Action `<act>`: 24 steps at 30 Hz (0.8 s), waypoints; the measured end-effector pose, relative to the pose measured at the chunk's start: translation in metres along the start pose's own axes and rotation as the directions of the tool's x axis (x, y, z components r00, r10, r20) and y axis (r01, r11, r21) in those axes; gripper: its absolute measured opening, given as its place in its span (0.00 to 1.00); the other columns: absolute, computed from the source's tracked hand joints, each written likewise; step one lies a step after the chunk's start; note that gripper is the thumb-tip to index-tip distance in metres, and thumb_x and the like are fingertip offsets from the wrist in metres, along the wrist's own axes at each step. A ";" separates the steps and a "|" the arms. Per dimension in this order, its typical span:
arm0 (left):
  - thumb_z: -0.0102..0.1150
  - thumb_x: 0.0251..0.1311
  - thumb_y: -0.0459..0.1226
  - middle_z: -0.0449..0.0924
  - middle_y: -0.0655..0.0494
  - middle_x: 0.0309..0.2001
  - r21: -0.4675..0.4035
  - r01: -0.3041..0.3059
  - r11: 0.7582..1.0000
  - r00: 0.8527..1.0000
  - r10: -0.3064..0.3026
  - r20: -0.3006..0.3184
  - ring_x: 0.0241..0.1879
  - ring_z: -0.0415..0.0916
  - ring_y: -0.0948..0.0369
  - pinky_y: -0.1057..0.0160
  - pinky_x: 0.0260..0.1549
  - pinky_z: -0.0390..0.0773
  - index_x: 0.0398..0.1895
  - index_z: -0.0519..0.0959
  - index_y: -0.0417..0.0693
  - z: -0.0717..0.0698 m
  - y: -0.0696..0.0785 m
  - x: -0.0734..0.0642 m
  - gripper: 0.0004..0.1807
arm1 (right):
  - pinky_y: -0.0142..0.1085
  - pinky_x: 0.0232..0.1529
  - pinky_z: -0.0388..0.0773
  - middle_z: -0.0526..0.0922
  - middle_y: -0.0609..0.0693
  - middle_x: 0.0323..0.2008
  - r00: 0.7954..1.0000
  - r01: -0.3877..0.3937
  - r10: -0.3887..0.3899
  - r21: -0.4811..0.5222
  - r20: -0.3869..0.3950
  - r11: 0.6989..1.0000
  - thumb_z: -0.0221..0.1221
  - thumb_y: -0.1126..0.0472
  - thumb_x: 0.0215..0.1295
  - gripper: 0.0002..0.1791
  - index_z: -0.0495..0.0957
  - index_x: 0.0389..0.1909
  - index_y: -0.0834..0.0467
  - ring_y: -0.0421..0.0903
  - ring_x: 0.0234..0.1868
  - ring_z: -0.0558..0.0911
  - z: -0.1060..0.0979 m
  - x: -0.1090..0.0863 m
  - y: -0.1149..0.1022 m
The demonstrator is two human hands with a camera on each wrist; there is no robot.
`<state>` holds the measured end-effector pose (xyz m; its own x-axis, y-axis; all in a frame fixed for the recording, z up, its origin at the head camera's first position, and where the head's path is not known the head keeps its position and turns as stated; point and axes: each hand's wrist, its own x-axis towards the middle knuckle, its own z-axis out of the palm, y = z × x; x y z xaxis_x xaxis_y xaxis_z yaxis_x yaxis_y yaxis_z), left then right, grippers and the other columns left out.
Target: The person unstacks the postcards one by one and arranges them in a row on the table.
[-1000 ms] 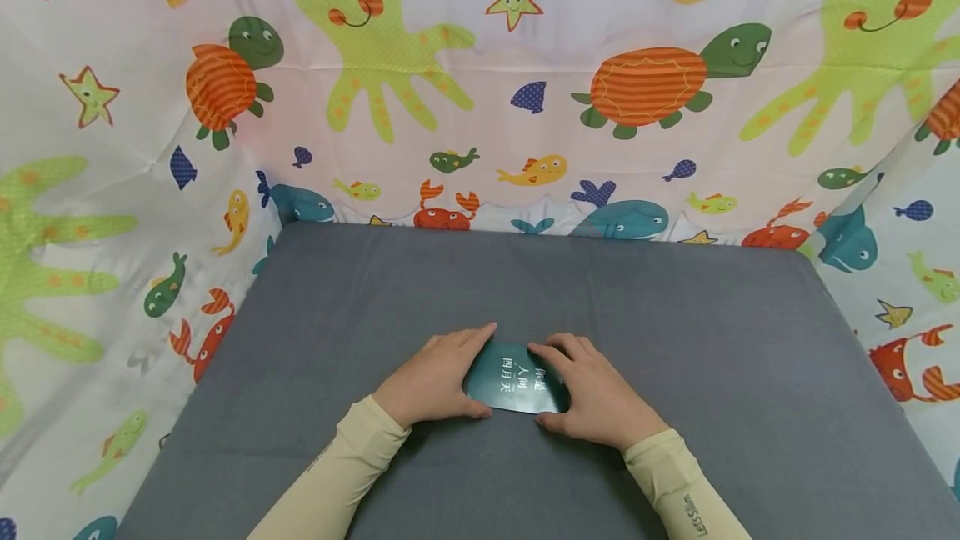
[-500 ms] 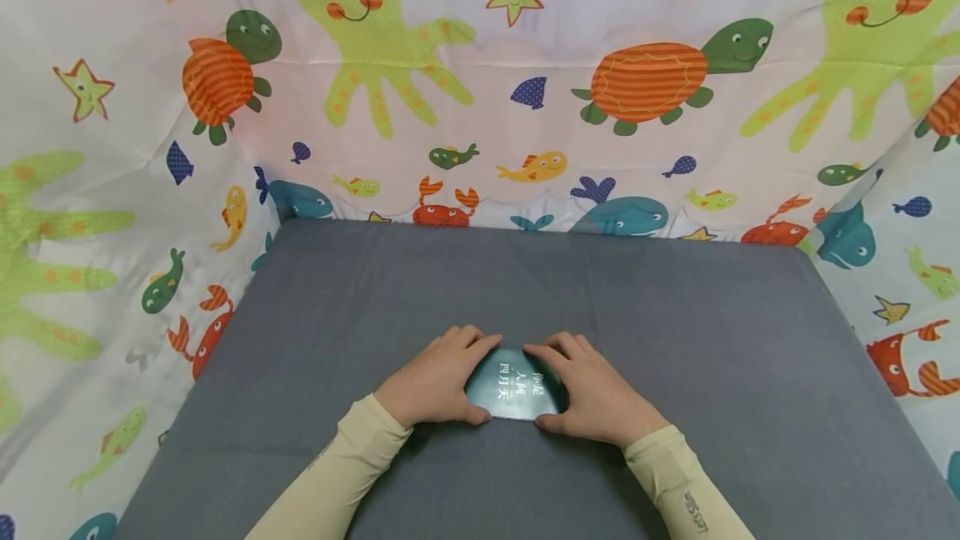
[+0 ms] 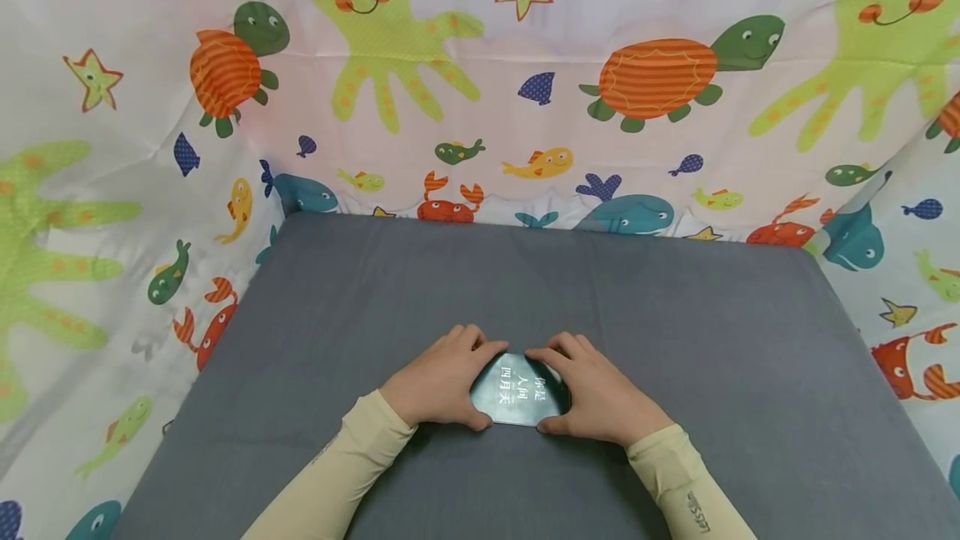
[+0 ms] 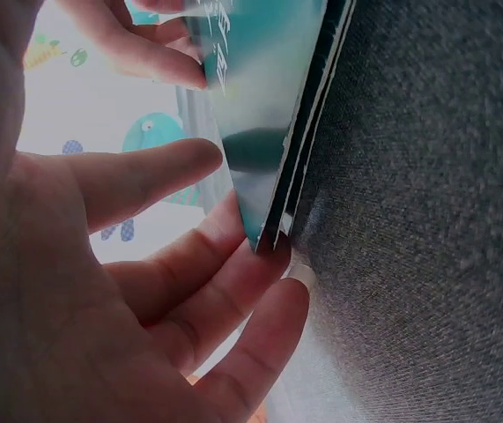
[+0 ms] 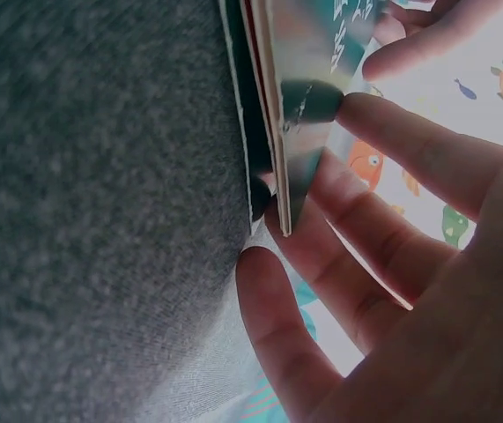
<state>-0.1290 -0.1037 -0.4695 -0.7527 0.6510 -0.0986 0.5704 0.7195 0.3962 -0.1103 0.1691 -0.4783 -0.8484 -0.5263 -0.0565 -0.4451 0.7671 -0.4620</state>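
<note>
A small flat teal thing with white Chinese lettering (image 3: 517,386) is held at the front middle of the grey table, its lettering sideways. Pale layered edges show in the wrist views; whether it is a box, a booklet or stacked cards I cannot tell. My left hand (image 3: 442,377) grips its left end, thumb at the near edge and fingers at the far edge. My right hand (image 3: 603,394) holds the right end the same way. In the left wrist view, fingertips touch the teal thing's end (image 4: 260,189). A gap parts its layers (image 5: 260,132) in the right wrist view.
The grey cloth-covered table (image 3: 465,282) spreads around both hands. A white curtain with sea animals (image 3: 525,115) hangs along its back and sides. Pale sleeves (image 3: 341,461) cover both forearms.
The teal thing has shifted slightly nearer, and its top has turned brighter with reflection. The left fingers have bent inward along its far edge. The right hand has hardly moved.
</note>
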 end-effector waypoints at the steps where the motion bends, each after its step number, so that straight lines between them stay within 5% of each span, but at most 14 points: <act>1: 0.85 0.48 0.54 0.73 0.55 0.58 0.001 -0.001 1.000 1.000 0.001 0.002 0.53 0.69 0.59 0.59 0.53 0.78 0.80 0.71 0.49 0.000 0.000 0.000 0.55 | 0.49 0.60 0.82 0.76 0.43 0.60 1.000 0.001 -0.001 0.002 0.000 1.000 0.85 0.45 0.47 0.50 0.77 0.74 0.48 0.44 0.59 0.73 0.000 0.000 0.000; 12: 0.84 0.49 0.54 0.73 0.54 0.59 0.040 -0.005 0.999 1.000 0.005 0.000 0.54 0.69 0.59 0.58 0.55 0.78 0.81 0.70 0.50 -0.004 0.003 0.002 0.55 | 0.48 0.59 0.83 0.77 0.44 0.59 1.000 0.006 -0.006 -0.014 -0.009 1.000 0.85 0.43 0.47 0.50 0.77 0.73 0.49 0.44 0.58 0.74 -0.003 0.001 0.001; 24: 0.84 0.52 0.51 0.75 0.53 0.71 0.006 -0.013 1.000 1.000 0.013 0.022 0.66 0.73 0.54 0.49 0.69 0.77 0.83 0.66 0.50 0.000 0.003 0.002 0.56 | 0.48 0.60 0.83 0.77 0.44 0.59 1.000 -0.003 0.002 -0.018 -0.018 1.000 0.85 0.43 0.46 0.50 0.78 0.73 0.48 0.44 0.59 0.75 -0.001 -0.001 -0.002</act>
<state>-0.1291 -0.1004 -0.4684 -0.7381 0.6652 -0.1131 0.5821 0.7126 0.3916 -0.1090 0.1689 -0.4763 -0.8545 -0.5178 -0.0418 -0.4477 0.7748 -0.4463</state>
